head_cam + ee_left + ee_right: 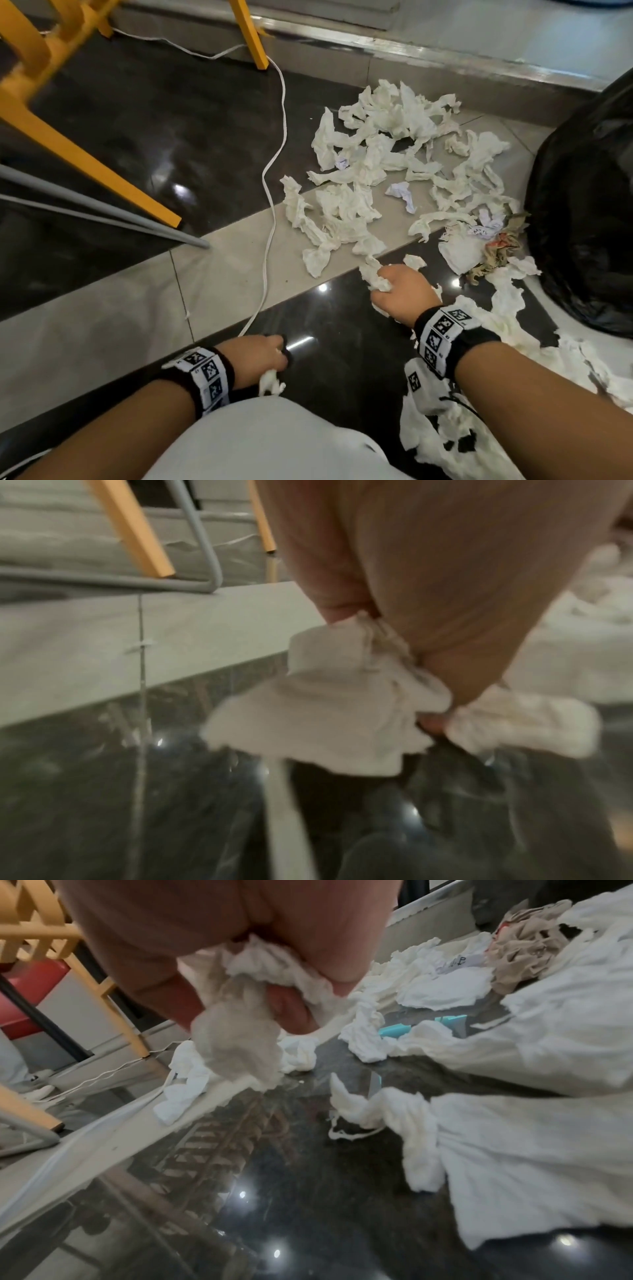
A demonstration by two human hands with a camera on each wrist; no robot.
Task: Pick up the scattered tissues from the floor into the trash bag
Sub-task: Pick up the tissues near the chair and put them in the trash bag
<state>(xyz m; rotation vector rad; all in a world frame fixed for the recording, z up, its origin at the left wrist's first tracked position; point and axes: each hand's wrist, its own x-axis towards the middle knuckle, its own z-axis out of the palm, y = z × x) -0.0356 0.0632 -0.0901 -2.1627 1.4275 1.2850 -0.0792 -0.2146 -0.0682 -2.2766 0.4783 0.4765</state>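
Observation:
Several crumpled white tissues (373,154) lie scattered over the dark and grey floor tiles. A black trash bag (585,205) stands at the right edge. My right hand (394,287) is low over the floor and grips a wad of tissue (375,275), whose crumpled end (240,1045) hangs below the curled fingers. My left hand (263,356) hovers nearer to me and holds a smaller tissue (270,383); in the left wrist view this tissue (329,712) bulges out from under the closed fingers.
A white cable (274,178) snakes across the floor left of the pile. Yellow chair legs (92,164) and a grey metal rod (102,216) stand at the left. Brown and red crumpled paper (496,253) lies by the bag. More tissues (445,431) lie under my right forearm.

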